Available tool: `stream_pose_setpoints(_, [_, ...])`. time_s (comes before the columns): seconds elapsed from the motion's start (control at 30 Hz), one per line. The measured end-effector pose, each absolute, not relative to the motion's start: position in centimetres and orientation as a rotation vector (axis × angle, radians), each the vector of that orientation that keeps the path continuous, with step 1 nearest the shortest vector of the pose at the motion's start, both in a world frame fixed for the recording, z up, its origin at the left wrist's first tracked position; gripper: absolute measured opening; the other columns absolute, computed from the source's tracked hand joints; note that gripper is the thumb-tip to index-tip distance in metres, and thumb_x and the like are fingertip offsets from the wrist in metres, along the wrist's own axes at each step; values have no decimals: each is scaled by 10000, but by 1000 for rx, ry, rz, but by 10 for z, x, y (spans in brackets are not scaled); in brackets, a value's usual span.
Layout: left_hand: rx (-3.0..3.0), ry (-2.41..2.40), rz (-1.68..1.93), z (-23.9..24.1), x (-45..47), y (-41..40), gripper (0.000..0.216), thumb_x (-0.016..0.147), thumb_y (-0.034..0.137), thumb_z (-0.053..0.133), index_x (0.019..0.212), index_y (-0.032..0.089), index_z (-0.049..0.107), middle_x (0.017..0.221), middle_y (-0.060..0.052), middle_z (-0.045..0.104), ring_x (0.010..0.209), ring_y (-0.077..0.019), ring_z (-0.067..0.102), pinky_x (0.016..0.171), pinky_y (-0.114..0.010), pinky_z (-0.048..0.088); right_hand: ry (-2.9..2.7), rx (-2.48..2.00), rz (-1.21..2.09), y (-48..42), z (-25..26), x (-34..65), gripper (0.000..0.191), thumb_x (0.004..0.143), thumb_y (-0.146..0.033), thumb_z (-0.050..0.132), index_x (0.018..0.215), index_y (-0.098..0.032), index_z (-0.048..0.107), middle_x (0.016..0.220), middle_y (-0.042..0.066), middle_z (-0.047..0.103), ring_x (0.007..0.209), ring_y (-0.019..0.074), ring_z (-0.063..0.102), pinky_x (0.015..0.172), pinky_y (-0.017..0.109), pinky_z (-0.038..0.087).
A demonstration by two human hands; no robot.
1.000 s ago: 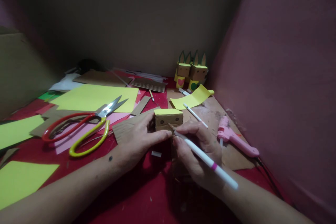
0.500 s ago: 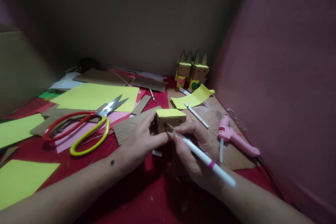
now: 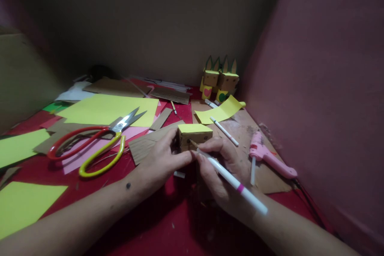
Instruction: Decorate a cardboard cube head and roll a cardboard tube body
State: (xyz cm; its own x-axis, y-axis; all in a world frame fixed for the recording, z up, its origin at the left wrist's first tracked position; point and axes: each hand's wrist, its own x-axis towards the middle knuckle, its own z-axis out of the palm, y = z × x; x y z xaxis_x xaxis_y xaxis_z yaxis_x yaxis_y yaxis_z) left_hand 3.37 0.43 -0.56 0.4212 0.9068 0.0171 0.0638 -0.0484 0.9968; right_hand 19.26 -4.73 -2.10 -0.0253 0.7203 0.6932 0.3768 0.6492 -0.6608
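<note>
A small cardboard cube [image 3: 195,137] with a yellow paper top sits at the middle of the red table [image 3: 168,216]. My left hand [image 3: 162,156] grips its left side, thumb along the lower front edge. My right hand [image 3: 222,168] pinches a white pen with a pink band [image 3: 231,180], and the tip touches the cube's front face near a small dark dot. Two dots show on that brown face.
Red and yellow scissors [image 3: 93,144] lie to the left on pink and yellow paper [image 3: 111,110]. A pink glue gun [image 3: 267,156] rests at the right on a cardboard sheet [image 3: 240,128]. Finished cube figures with ears [image 3: 219,80] stand at the back, beside another pen [image 3: 223,131] and cardboard strips.
The cube has been turned a little between one second ago and now. The pen tip moved from the cube's right front edge to its left front face.
</note>
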Motion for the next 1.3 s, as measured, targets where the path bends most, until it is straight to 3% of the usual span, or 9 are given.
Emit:
stream_pose_setpoints(0.5, [1540, 998, 921, -5, 35, 5, 413, 726, 308, 714, 1128, 231, 662, 1051, -41, 770, 972, -305, 700, 746, -327, 549, -1687, -882, 365, -48, -18, 192, 180, 904, -119, 606, 1027, -246, 577, 835, -18, 604, 684, 111, 617, 627, 236, 538])
stream_pose_setpoints(0.7, [1450, 930, 873, -4, 31, 5, 454, 767, 338, 743, 1191, 229, 624, 1144, -56, 749, 1102, -322, 679, 835, -352, 556, -1594, -792, 495, -53, -18, 195, 173, 881, -90, 580, 979, -231, 588, 810, -21, 574, 612, 99, 521, 546, 247, 436])
stream_pose_setpoints(0.93, [1330, 870, 893, -12, 26, 6, 544, 786, 408, 799, 1259, 211, 616, 1210, -97, 736, 1158, -361, 666, 876, -416, 564, -1499, -851, 433, -53, -17, 205, 177, 892, -87, 583, 983, -237, 607, 831, -28, 583, 690, 108, 562, 619, 255, 462])
stream_pose_setpoints(1.1, [1272, 839, 923, -18, 27, 10, 496, 795, 374, 810, 1238, 221, 648, 1236, -95, 734, 1199, -367, 651, 952, -459, 546, -1444, -920, 420, -49, -14, 209, 125, 897, -131, 601, 964, -236, 611, 799, -44, 591, 639, 95, 560, 576, 241, 460])
stream_pose_setpoints(1.3, [1209, 815, 930, -15, 28, 10, 477, 781, 348, 811, 1215, 213, 665, 1186, -113, 740, 1110, -353, 679, 916, -455, 554, -1420, -935, 385, -46, -14, 209, 101, 891, -148, 615, 934, -239, 626, 772, -46, 601, 661, 102, 573, 600, 243, 473])
